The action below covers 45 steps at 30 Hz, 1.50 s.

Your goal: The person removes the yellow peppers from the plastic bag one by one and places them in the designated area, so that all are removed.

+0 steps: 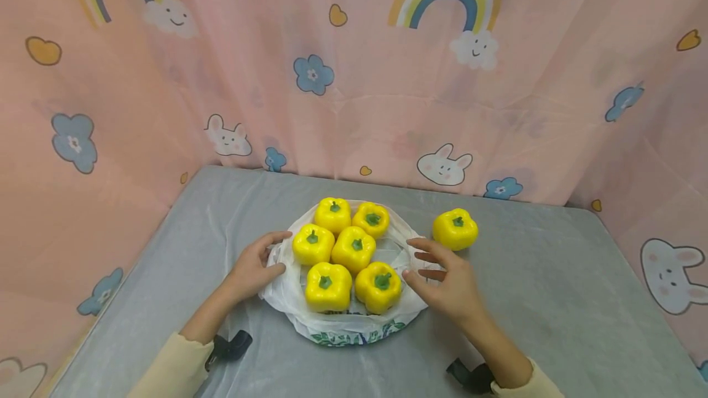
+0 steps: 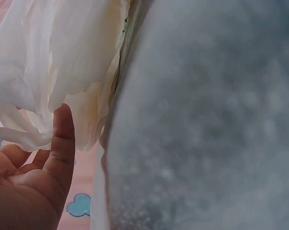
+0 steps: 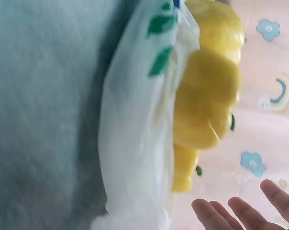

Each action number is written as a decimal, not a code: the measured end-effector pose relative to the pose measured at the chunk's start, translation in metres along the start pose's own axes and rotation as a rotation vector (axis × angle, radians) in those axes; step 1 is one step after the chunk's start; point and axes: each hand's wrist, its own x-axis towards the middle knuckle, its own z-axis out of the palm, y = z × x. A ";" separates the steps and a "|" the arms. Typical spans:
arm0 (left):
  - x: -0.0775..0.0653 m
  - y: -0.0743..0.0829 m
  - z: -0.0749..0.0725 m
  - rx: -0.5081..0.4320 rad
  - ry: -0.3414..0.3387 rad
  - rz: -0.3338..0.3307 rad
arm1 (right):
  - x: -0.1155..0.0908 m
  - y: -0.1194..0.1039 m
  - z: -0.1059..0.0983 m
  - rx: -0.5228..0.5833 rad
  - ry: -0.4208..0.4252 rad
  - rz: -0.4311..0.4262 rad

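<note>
A white plastic bag with a green leaf print lies with its mouth spread wide. Several yellow bell peppers, stems up, sit inside it. At the bag's left rim is my left hand, thumb and fingers apart; the left wrist view shows its thumb straight against the plastic. My right hand hovers beside the right rim with spread fingers, nothing between them; in the right wrist view the fingers stand apart from the bag. Just beyond this hand, one more yellow bell pepper rests outside the bag.
A grey cloth covers the table. Behind and at both sides hangs a pink curtain printed with rainbows, rabbits and flowers. Dark wrist-mounted devices show below both forearms.
</note>
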 end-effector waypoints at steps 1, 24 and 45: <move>0.000 0.000 0.000 0.006 0.003 0.000 | -0.001 0.000 0.003 0.018 -0.017 0.011; 0.000 0.001 0.001 -0.040 -0.014 -0.015 | -0.005 -0.001 0.041 0.028 -0.230 0.191; -0.001 -0.001 0.001 -0.029 -0.001 0.021 | -0.007 -0.005 0.053 0.002 -0.207 0.190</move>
